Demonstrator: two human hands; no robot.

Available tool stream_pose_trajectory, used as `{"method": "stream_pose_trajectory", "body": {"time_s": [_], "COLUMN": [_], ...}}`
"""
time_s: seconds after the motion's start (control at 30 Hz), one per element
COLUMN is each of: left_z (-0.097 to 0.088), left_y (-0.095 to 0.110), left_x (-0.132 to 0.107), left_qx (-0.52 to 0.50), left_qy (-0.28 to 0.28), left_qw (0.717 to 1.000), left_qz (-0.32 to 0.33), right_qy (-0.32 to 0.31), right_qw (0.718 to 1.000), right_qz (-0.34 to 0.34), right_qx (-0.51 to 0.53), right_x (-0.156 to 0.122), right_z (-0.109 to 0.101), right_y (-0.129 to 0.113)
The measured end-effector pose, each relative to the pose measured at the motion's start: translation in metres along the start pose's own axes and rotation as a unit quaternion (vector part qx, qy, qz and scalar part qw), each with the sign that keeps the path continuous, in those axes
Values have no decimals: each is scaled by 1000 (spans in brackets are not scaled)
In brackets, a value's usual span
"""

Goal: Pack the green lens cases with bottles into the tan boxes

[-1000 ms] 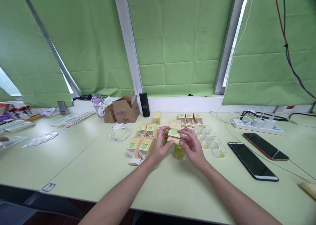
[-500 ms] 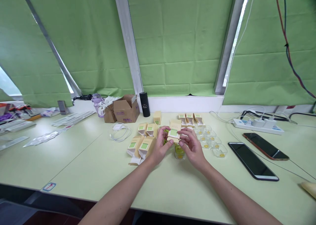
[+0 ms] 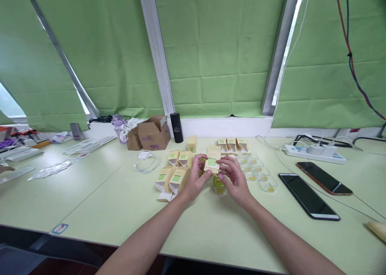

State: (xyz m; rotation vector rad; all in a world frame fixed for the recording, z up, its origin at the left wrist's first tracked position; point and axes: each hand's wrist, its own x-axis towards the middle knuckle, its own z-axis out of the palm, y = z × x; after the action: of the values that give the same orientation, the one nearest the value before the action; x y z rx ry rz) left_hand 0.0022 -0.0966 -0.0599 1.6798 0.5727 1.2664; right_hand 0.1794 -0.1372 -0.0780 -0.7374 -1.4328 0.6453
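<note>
Both my hands meet over the middle of the pale green table (image 3: 99, 202). My left hand (image 3: 195, 182) and my right hand (image 3: 234, 179) pinch a small tan carton with a green window (image 3: 212, 163) between their fingertips, just above the table. Under it stands a small clear jar with a green-yellow thing inside (image 3: 218, 185). More tan cartons (image 3: 171, 177) lie to the left of my left hand. A row of clear cups with yellow dots (image 3: 259, 174) sits to the right of my right hand.
Three more cartons (image 3: 232, 144) stand behind the cups. A brown cardboard box (image 3: 153, 135), a black cylinder (image 3: 176, 127) and a white coiled cable (image 3: 146, 161) are at the back. Two phones (image 3: 309, 195) and a power strip (image 3: 315, 153) lie on the right.
The hands and the carton have barely shifted; the fingers have adjusted slightly on the carton.
</note>
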Motion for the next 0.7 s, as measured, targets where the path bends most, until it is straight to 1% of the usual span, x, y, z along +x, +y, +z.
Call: {"method": "stream_pose_trajectory", "body": {"time_s": [0.17, 0.5, 0.7], "left_z": [0, 1, -2], "left_y": [0, -3, -6], "left_x": [0, 1, -1], "left_qx": [6, 69, 47], "left_qy": [1, 19, -9], "left_qw": [1000, 997, 998], "left_qz": [7, 33, 36], "right_qy": [3, 29, 30], "right_qw": [1000, 999, 999], "right_qz": [0, 7, 5], "right_qx": [-1, -13, -10], "right_x": [0, 0, 1], "right_z": [1, 1, 1], "right_y": [0, 6, 5]}}
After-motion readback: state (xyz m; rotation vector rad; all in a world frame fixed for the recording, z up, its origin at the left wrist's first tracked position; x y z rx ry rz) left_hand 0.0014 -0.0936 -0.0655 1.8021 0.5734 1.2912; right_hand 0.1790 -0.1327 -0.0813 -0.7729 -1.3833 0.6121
